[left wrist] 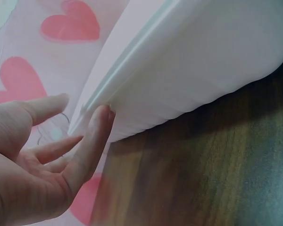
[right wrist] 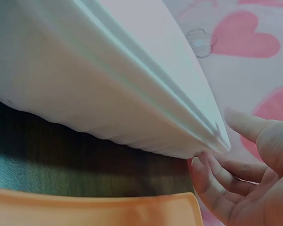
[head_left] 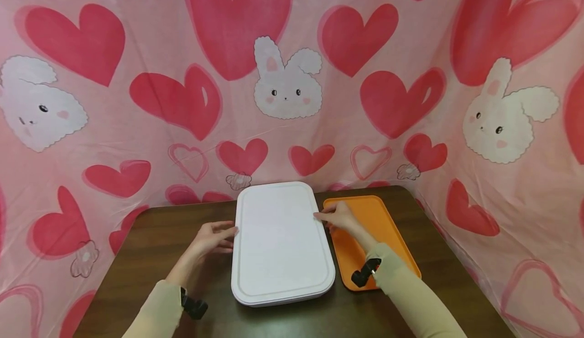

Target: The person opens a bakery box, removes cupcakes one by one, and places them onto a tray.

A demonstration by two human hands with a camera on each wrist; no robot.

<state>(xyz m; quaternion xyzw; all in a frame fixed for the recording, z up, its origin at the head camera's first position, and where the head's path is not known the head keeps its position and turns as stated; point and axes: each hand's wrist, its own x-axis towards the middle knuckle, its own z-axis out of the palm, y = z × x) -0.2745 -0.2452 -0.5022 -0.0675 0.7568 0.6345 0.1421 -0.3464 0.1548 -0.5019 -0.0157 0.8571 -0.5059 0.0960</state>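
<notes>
A white plastic box (left wrist: 188, 70) with a flat white lid (head_left: 283, 241) on it stands on the wooden table. At its left side is my left hand (head_left: 212, 237), whose fingertip (left wrist: 104, 115) touches the box just below the lid's rim; its thumb and fingers are spread. My right hand (head_left: 337, 217) is at the right side, towards the far end. Its thumb (right wrist: 245, 125) is beside the lid's edge, and the other fingers reach beneath the rim. Neither hand plainly grips the lid. The inside of the box is hidden.
An orange tray (head_left: 376, 236) lies on the table (head_left: 150, 267) to the right of the box, partly under my right forearm. Behind the table and along both sides hangs a pink cloth (head_left: 155, 39) with hearts and rabbits. Black wrist cameras sit at both cuffs.
</notes>
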